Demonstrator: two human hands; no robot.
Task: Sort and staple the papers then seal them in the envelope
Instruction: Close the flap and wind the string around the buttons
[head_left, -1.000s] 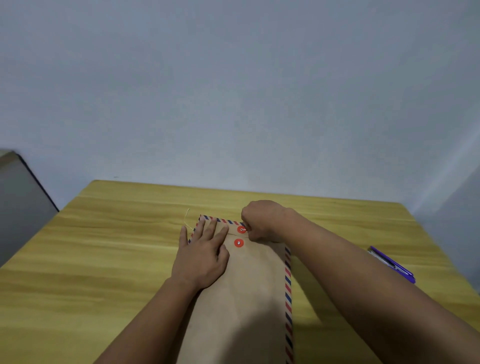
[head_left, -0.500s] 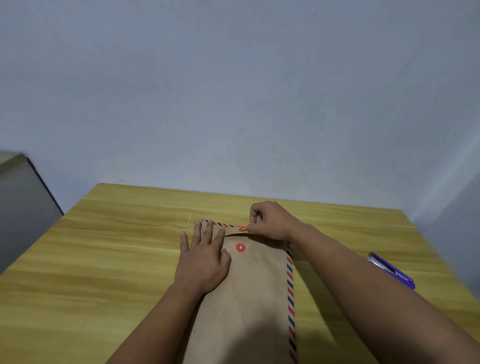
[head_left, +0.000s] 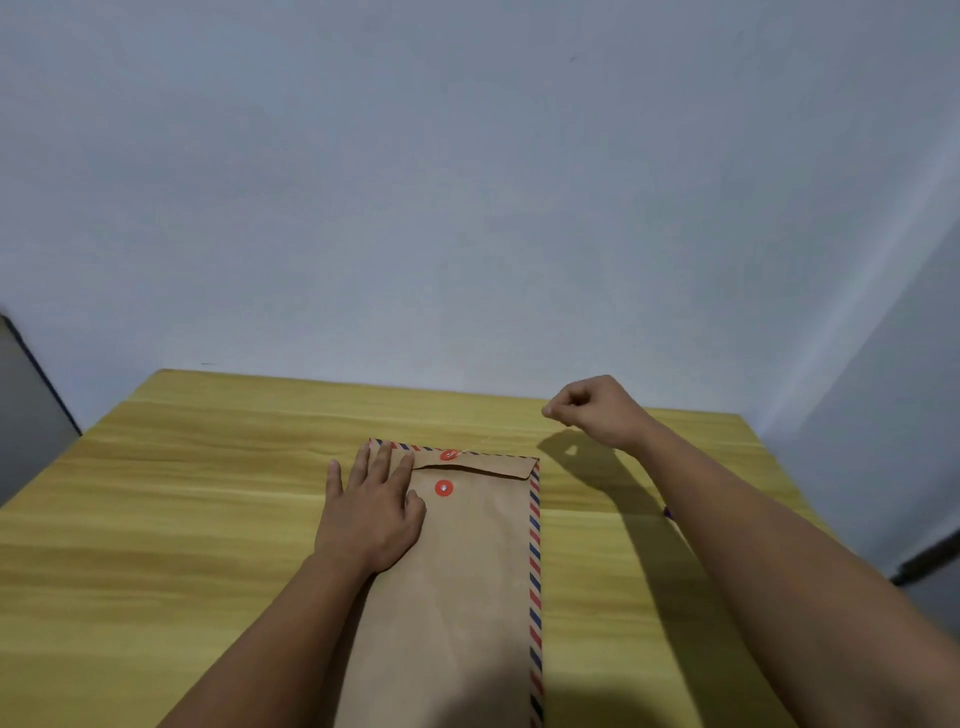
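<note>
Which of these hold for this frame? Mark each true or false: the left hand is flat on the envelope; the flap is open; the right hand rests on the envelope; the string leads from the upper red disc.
1. The left hand lies flat on the envelope: true.
2. The flap stands open: false, it is folded down.
3. The right hand rests on the envelope: false, it is raised beside it, fingers pinched.
4. A thin string leads from the upper red disc: true.
</note>
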